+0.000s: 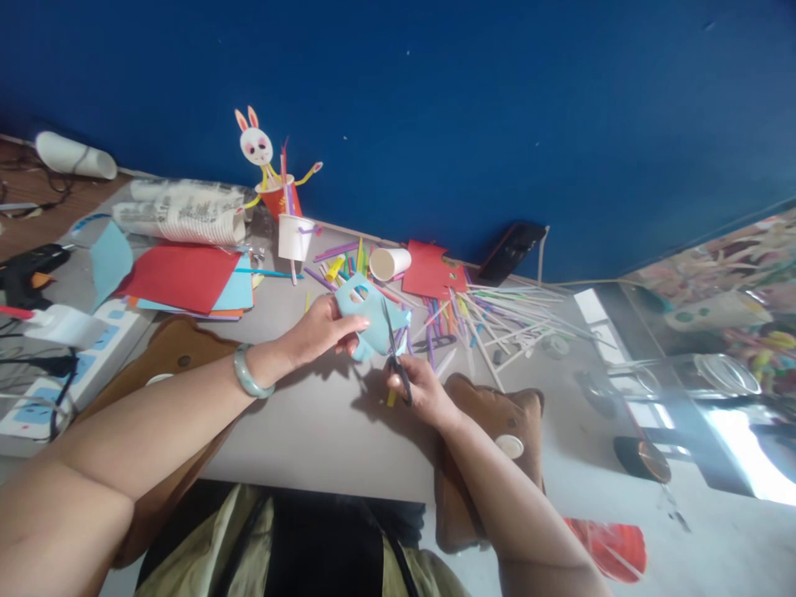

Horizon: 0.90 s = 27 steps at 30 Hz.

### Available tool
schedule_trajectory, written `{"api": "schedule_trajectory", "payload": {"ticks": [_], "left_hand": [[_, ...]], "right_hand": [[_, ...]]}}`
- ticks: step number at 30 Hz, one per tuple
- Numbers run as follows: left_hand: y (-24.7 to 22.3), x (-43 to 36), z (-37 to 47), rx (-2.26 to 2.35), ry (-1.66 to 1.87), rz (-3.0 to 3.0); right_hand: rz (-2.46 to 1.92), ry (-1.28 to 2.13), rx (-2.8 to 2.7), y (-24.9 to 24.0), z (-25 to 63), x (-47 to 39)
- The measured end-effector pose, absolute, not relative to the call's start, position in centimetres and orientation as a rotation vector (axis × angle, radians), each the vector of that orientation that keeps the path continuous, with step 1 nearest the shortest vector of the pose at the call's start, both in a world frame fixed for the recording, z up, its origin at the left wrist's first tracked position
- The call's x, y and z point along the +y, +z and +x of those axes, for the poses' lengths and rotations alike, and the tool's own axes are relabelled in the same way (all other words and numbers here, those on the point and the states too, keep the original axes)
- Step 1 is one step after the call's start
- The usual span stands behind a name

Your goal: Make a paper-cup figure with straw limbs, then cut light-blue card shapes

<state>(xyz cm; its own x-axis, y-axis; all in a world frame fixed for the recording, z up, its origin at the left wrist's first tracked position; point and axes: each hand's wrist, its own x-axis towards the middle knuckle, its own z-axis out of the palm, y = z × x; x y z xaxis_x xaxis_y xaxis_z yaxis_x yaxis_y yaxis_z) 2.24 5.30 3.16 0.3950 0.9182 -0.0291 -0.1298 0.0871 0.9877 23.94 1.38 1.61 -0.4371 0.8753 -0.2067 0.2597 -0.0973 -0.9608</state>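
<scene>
My left hand (331, 327) pinches a light blue sheet of paper (373, 319) that has a hole cut near its upper left. In my right hand (424, 388) is a pair of dark-handled scissors (394, 348), its fingers in the handle loops. The scissor blades lie at the right part of the blue paper; whether they are apart is hard to make out. Behind the paper are a white paper cup (390, 264) on its side and a red paper piece (432, 269) with cut-outs.
Many coloured straws (497, 319) spread across the table. Red paper (177, 274) and blue sheets lie left, near a power strip (68, 365) and glue gun (28, 269). A rabbit figure (257, 148) stands at the back. Brown cushions (460, 497) lie under both forearms.
</scene>
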Motion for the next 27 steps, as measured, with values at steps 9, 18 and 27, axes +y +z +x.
{"api": "schedule_trajectory", "payload": {"ticks": [9, 18, 27], "left_hand": [[3.42, 5.22, 2.18, 0.804, 0.931, 1.228], [3.01, 5.57, 2.10, 0.791, 0.957, 1.132], [3.24, 5.52, 1.96, 0.828, 0.986, 1.145]], "right_hand": [[-1.214, 1.586, -1.679, 1.57, 23.89, 1.33], [-1.206, 1.613, -1.664, 1.44, 23.87, 1.36], [-1.204, 1.598, -1.694, 1.61, 23.94, 1.30]]}}
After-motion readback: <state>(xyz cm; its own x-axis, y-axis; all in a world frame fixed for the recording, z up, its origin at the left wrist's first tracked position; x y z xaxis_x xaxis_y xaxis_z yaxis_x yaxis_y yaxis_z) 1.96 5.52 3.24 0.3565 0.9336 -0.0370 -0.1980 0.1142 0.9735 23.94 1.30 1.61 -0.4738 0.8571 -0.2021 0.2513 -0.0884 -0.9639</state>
